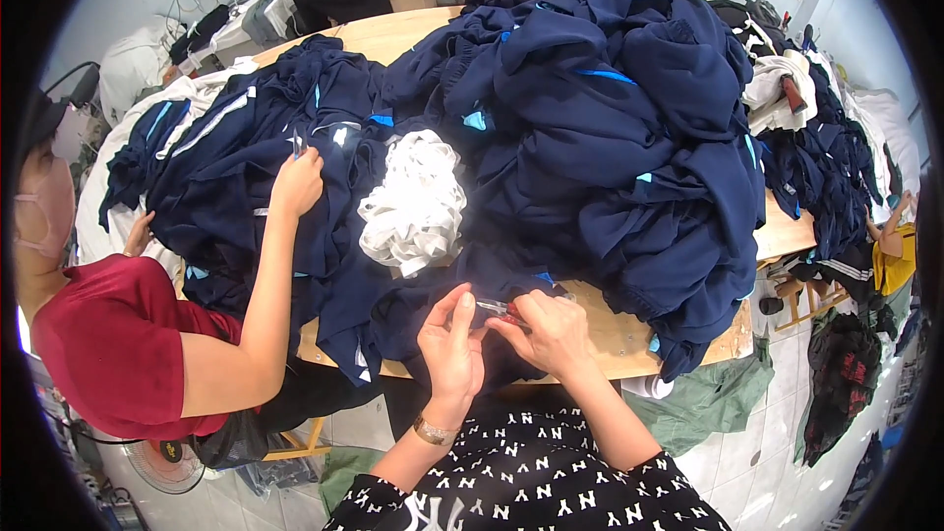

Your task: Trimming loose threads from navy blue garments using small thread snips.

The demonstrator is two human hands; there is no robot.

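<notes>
In front of my chest, my right hand [553, 334] grips a small pair of thread snips [508, 311] with red on the handle and a pale metal tip pointing left. Close beside that tip is my left hand [452, 346], palm turned inward, thumb and fingers drawn together. Whatever lies between these fingers is too small to make out. Below and beyond both hands spreads dark navy fabric [403, 313] on the table. A heap of white bands [413, 202] rests on the navy cloth just past my left hand.
A tall pile of navy garments [629, 138] fills the table's right side. At left, a co-worker in a red shirt [138, 344] reaches over more navy garments [236, 162], holding a small tool. Two other people stand at the far side. The wooden table edge [629, 359] runs before me.
</notes>
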